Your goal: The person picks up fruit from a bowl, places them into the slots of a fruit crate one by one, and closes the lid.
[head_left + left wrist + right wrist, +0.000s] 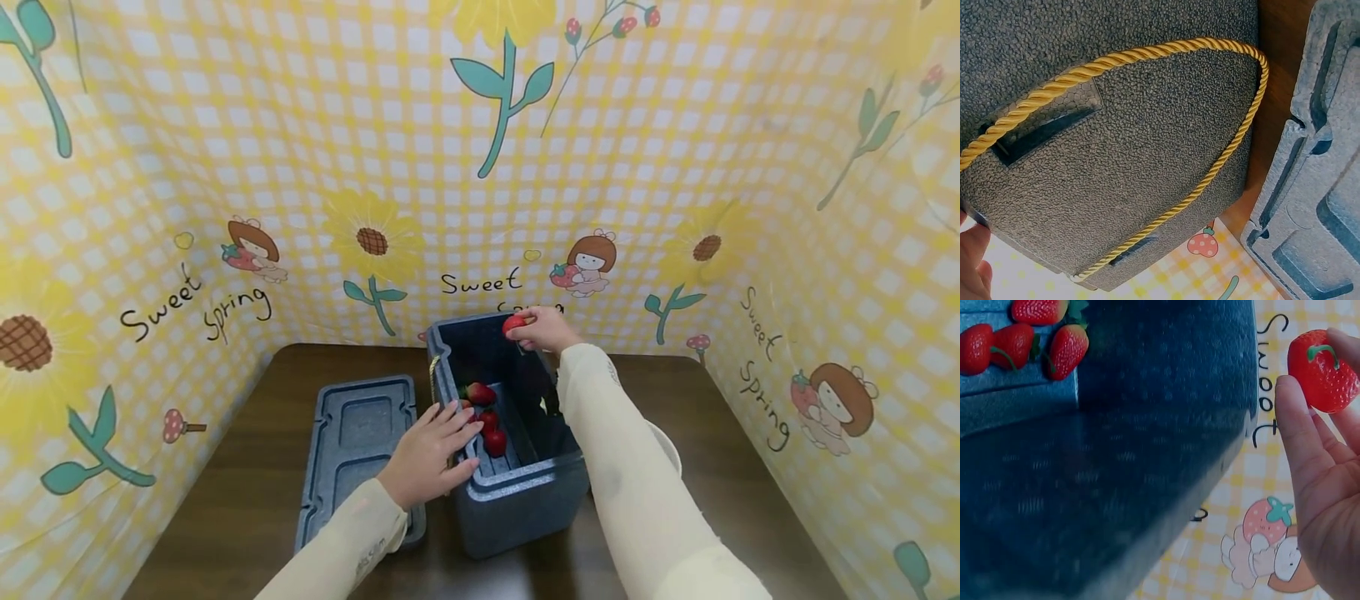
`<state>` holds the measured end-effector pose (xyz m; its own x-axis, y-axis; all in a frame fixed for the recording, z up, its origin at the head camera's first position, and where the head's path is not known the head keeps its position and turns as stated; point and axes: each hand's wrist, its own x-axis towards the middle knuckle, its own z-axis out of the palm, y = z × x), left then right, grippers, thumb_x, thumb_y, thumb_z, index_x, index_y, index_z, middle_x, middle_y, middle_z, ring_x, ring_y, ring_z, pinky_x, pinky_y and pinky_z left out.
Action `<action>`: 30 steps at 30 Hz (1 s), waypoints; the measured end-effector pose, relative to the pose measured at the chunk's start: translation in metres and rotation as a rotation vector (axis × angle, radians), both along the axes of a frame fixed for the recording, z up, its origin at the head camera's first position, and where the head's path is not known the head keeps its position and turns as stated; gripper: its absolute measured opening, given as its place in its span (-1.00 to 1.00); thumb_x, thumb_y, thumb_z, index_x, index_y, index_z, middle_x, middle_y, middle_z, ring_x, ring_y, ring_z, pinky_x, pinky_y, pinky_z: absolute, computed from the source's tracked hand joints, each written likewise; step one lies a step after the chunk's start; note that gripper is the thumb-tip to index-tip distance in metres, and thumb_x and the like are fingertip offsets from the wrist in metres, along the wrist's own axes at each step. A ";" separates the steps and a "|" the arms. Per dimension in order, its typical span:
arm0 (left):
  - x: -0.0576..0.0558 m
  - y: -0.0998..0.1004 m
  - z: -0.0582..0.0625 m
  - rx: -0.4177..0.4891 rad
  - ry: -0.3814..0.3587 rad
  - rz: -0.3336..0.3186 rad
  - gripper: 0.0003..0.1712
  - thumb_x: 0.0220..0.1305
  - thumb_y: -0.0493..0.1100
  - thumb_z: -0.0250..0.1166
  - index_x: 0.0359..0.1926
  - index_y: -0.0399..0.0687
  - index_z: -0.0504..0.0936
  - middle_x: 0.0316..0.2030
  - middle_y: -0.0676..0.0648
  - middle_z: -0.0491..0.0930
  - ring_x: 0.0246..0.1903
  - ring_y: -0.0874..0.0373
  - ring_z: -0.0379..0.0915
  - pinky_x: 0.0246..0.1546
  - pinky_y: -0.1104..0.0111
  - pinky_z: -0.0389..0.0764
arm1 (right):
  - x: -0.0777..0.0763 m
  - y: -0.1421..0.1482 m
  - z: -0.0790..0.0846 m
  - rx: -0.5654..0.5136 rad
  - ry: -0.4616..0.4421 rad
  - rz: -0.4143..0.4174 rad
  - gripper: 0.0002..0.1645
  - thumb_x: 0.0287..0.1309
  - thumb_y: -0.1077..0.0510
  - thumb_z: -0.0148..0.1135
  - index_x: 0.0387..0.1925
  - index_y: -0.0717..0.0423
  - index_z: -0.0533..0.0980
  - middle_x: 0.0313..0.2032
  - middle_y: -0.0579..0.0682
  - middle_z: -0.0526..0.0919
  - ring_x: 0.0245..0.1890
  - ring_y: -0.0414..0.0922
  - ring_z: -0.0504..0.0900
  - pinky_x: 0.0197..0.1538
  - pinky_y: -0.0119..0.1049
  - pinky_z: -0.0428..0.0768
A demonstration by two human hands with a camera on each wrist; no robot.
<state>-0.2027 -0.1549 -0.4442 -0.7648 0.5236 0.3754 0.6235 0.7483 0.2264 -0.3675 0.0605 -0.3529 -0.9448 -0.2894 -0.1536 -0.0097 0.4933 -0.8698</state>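
Mainly, it comes down to how the held berry stands to the box: it is up at the far end of the opening, while 4 loose berries lie lower, leftward and closer to the person, on the box floor toward its left wall. The box's long axis runs away from the person. The held berry's axis is harder to read, since its green stem shows toward the right wrist camera. Whether it is just inside the far rim or directly over it cannot be told.

The right hand is the nearer one: its thumb and fingertips pinch the berry, parted only by the fruit's width, the palm partly facing the wrist camera. Its forearm, in a pale sleeve, reaches forward across the box's right side and partly hides a pale round thing.

The left hand rests on the left rim, back upward, fingers spread and fairly straight, tips reaching past the edge, with no berry in its hold. Below it, a gold rope hangs in a loop along the box's outer side. The lid lies left of the box on the brown table.
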 end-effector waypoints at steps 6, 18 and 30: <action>-0.001 -0.001 0.002 0.001 0.003 -0.028 -0.45 0.27 0.09 0.16 0.18 -0.10 0.57 0.22 -0.15 0.45 0.31 -0.03 0.24 0.30 -0.02 0.16 | -0.006 -0.014 -0.003 0.010 0.006 0.003 -0.39 0.13 0.25 0.32 0.22 0.28 0.40 -0.06 0.26 0.61 -0.46 -0.22 0.59 -0.19 -0.31 0.65; -0.001 -0.001 0.004 0.010 -0.071 -0.034 -0.42 0.29 0.10 0.14 0.23 -0.10 0.52 0.27 -0.14 0.39 0.34 -0.01 0.17 0.32 -0.02 0.12 | -0.007 -0.025 -0.025 0.014 -0.027 0.002 -0.41 0.10 0.26 0.35 0.18 0.28 0.42 -0.08 0.23 0.62 -0.41 -0.16 0.61 -0.18 -0.31 0.65; -0.003 0.000 0.001 0.008 -0.009 -0.040 -0.45 0.28 0.07 0.16 0.20 -0.12 0.55 0.24 -0.15 0.43 0.31 -0.04 0.24 0.26 -0.06 0.24 | -0.005 -0.038 -0.059 0.052 -0.055 0.048 -0.44 0.08 0.29 0.34 0.14 0.30 0.44 -0.09 0.22 0.61 -0.18 0.10 0.67 -0.11 -0.19 0.64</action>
<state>-0.2056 -0.1549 -0.4430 -0.7468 0.5507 0.3729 0.6507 0.7208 0.2386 -0.3722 0.0221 -0.4120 -0.9196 -0.3248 -0.2209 0.0125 0.5377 -0.8430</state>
